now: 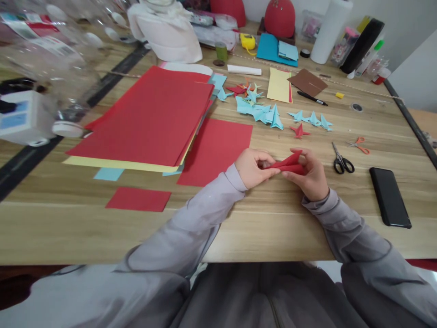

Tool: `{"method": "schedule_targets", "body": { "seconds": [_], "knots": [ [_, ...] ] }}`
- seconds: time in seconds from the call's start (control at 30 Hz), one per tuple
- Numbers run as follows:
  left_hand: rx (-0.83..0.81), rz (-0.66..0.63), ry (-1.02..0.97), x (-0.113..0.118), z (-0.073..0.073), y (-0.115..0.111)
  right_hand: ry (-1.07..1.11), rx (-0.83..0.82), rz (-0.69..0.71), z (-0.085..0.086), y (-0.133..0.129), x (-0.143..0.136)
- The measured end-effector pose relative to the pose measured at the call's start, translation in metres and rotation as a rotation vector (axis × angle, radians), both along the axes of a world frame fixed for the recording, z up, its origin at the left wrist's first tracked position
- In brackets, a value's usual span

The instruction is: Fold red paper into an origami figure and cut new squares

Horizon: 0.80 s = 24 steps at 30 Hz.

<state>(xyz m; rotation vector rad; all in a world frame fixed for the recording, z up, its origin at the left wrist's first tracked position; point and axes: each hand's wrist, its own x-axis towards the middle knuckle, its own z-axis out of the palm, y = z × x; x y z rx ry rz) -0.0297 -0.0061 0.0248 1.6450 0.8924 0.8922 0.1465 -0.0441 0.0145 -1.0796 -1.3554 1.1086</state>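
"Wooden tabletop (266, 237): what is the largest item labelled on it?"

"The stack of red sheets (150, 118), left of the hands, presumably so that it does not crowd them. The dark phone (390, 197) lies well to the right."

"And the hands?"

"Left hand (251, 168): fingers nearly closed, thumb and fingertips pinching one end. Right hand (312, 175): fingers curved, moderately closed, gripping the other, likely to steady the layers."

"Orientation of the folded red paper (292, 160)?"

"Between the hands, above the table's near part; long axis side to side, narrow end leftward, raised flap slanting up rightward."

"Smallest?"

"A red paper figure (299, 131), just beyond."
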Motion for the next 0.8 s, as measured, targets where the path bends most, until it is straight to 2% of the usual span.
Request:
{"method": "schedule_targets", "body": {
  "seconds": [0.1,0.17,0.37,0.5,0.67,0.8],
  "knots": [
    [0.136,-0.024,0.039,0.001,0.0,-0.001,0.007,-0.057,-0.026,0.0,0.0,0.001],
    [0.14,0.001,0.002,0.003,0.0,-0.003,0.014,-0.08,-0.076,-0.001,0.002,0.002],
    [-0.135,0.131,-0.263,0.01,-0.003,-0.005,0.128,-0.105,-0.182,-0.005,0.004,0.001],
    [-0.169,0.139,-0.276,0.011,-0.002,-0.005,0.112,-0.157,-0.173,-0.004,0.002,-0.001],
    [-0.225,0.112,-0.273,0.01,0.0,-0.006,0.006,-0.102,-0.193,-0.001,0.0,0.0],
    [-0.287,0.086,-0.291,0.009,0.002,-0.004,0.057,-0.147,-0.156,-0.002,0.0,0.0]
  ]
}}
